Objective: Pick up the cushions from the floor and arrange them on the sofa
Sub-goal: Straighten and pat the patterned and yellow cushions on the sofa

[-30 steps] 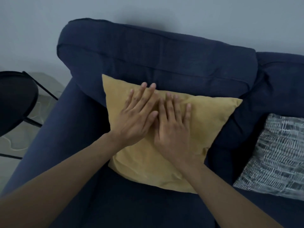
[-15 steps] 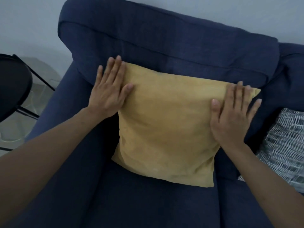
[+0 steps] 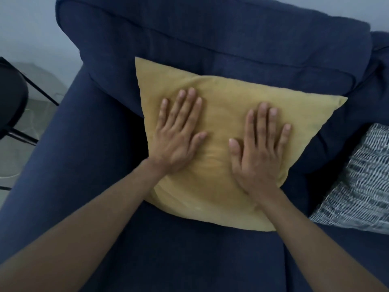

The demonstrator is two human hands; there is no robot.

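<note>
Cushion (image 3: 229, 106), centre of frame: plain mustard yellow. Sofa (image 3: 189, 39), filling most of the frame: uniform dark navy blue. Second cushion (image 3: 362, 186), right edge: dark grey-blue with rows of short white dashes. Table (image 3: 10, 102), left edge: black. Wall (image 3: 27, 28), upper left: pale grey. Floor (image 3: 19, 157), left: light grey.

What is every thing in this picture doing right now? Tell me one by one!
Yellow cushion: on the sofa seat, leaning against the back cushion, dented under the hands.
Left hand: flat, fingers straight, pressing the yellow cushion.
Right hand: flat, fingers straight, pressing the yellow cushion.
Patterned cushion: on the sofa at the right, untouched.
Sofa: holds both cushions.
Black side table: standing beside the sofa.
</note>
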